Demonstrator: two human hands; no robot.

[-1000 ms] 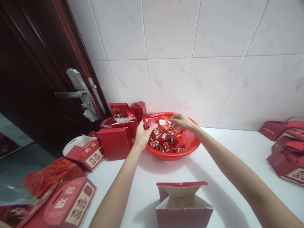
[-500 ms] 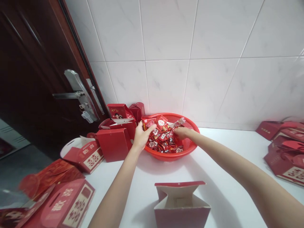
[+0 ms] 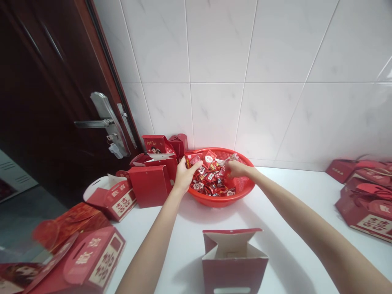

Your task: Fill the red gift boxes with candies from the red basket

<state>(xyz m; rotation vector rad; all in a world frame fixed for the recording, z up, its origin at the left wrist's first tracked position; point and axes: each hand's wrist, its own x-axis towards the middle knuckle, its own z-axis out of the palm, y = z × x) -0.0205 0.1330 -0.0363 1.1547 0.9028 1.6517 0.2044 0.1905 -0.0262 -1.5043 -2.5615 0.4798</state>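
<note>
A red plastic colander (image 3: 249, 185) stands against the tiled wall, with red-wrapped candies (image 3: 211, 175) heaped in it. My left hand (image 3: 185, 174) is at its left side, thumb over the heap, closed on a few red candy packets (image 3: 193, 157). Inside the right half, my right hand (image 3: 235, 168) points down with curled fingers beside the candies; whatever the fingertips pinch is hidden. A clear-and-pink wrapped piece (image 3: 233, 157) shows just behind that hand. Nearer to me, between my forearms, an open dark-red cardboard box (image 3: 235, 271) stands upright with its pale inside showing.
Several red gift boxes (image 3: 148, 185) line the left side of the white table (image 3: 190, 237), with a pink-red handled box (image 3: 92, 261) closest. More red boxes (image 3: 367, 204) are stacked at the right. A dark door with a metal handle (image 3: 94, 123) is at the left.
My right hand has risen slightly out of the candies toward the back of the colander. My left hand stays at the left rim with its packets. The view has shifted a little.
</note>
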